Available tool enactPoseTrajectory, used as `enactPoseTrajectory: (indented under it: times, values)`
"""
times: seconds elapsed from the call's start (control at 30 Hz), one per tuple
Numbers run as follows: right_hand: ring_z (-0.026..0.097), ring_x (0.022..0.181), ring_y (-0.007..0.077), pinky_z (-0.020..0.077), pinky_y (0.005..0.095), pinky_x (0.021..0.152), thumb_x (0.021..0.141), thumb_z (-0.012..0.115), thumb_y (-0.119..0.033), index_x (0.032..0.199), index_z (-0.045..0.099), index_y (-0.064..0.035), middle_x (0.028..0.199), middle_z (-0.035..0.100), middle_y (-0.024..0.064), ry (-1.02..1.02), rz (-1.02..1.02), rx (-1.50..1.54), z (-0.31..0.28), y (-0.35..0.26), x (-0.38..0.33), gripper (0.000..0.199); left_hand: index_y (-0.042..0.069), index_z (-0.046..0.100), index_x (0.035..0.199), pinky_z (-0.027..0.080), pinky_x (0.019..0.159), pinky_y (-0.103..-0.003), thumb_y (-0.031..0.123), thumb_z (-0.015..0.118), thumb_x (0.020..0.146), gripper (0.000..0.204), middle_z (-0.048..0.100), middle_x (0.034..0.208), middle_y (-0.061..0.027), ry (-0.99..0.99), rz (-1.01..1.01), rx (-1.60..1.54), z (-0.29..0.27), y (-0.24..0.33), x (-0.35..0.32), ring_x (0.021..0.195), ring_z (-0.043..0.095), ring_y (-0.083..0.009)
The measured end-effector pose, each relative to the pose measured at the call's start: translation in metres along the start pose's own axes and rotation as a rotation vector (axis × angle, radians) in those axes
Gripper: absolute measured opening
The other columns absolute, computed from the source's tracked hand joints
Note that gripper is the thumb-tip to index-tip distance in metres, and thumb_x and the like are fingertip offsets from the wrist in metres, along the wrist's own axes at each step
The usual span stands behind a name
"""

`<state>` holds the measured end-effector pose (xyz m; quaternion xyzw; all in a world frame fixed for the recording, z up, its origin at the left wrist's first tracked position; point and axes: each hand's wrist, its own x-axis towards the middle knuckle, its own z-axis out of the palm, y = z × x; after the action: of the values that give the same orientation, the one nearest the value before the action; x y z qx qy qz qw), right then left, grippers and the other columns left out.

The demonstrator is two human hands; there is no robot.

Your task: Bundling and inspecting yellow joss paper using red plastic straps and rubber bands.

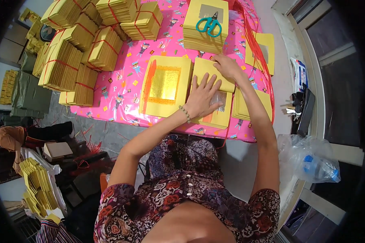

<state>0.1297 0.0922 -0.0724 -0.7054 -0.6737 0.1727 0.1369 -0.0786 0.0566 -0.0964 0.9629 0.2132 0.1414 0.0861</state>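
Hands flat, fingers spread — left hand (201, 97) and right hand (227, 67) | on yellow paper sheet (213, 73) — square

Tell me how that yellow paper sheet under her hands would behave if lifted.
The yellow sheet looks thin, so probably floppy and very light. The left hand and right hand both press it flat, suggesting it slides or curls easily.

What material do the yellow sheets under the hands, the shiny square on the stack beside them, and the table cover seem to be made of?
Yellow sheets: likely thin matte paper, lying flat in stacks under the left hand and right hand.
Shiny square: probably gold foil, since it glints.
Table cover: seemingly glossy plastic, pink with printed figures and soft reflections.
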Motion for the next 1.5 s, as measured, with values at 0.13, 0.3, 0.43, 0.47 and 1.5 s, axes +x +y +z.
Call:
enactPoseTrajectory:
  times: [0.13,0.3,0.43,0.47,1.5]
  values:
    - [0.058,0.103,0.0366,0.0453,0.0471,0.089,0.087,0.055,-0.017,0.108,0.061,-0.0023,0.109,0.061,0.0183,0.069,-0.018,0.016,0.000,-0.007,-0.010,0.026,0.006,0.031,0.145,0.013,0.110,-0.064,0.059,0.046,0.087,0.080,0.026,0.152,-0.0154,-0.048,-0.002,-0.009,0.000,0.000,0.001,0.141,0.020,-0.0375]
    - [0.060,0.094,0.0341,0.0453,0.0451,0.084,0.079,0.055,-0.006,0.100,0.063,-0.0002,0.098,0.061,0.0174,0.272,0.084,-0.437,-0.010,-0.054,-0.075,0.022,0.006,0.031,0.145,0.014,0.109,-0.064,0.060,0.046,0.087,0.081,0.025,0.152,-0.0163,-0.031,-0.013,-0.014,0.005,-0.004,-0.001,0.142,0.017,-0.0381]
    - [0.061,0.087,0.0309,0.0431,0.0440,0.089,0.076,0.057,-0.005,0.089,0.061,0.0001,0.088,0.060,0.0147,0.148,0.050,-0.470,0.005,-0.069,-0.121,0.015,0.007,0.031,0.146,0.013,0.109,-0.065,0.061,0.047,0.085,0.083,0.023,0.153,-0.0165,-0.029,-0.003,-0.023,0.009,-0.007,0.000,0.142,0.016,-0.0388]
    - [0.061,0.087,0.0309,0.0431,0.0440,0.089,0.076,0.057,-0.005,0.089,0.061,0.0001,0.088,0.060,0.0147,0.144,0.056,-0.469,0.010,-0.066,-0.125,0.015,0.007,0.030,0.146,0.013,0.109,-0.065,0.062,0.047,0.085,0.083,0.023,0.153,-0.0164,-0.034,0.000,-0.020,0.010,-0.007,0.001,0.142,0.016,-0.0389]
    - [0.060,0.091,0.0341,0.0472,0.0417,0.085,0.082,0.054,-0.007,0.132,0.045,-0.0017,0.105,0.054,0.0168,0.069,-0.056,-0.576,0.035,-0.063,-0.133,0.051,-0.013,0.033,0.136,0.026,0.112,-0.046,0.060,0.046,0.088,0.088,0.037,0.139,-0.0309,-0.083,0.056,0.184,-0.007,-0.012,-0.022,0.130,0.033,-0.0456]
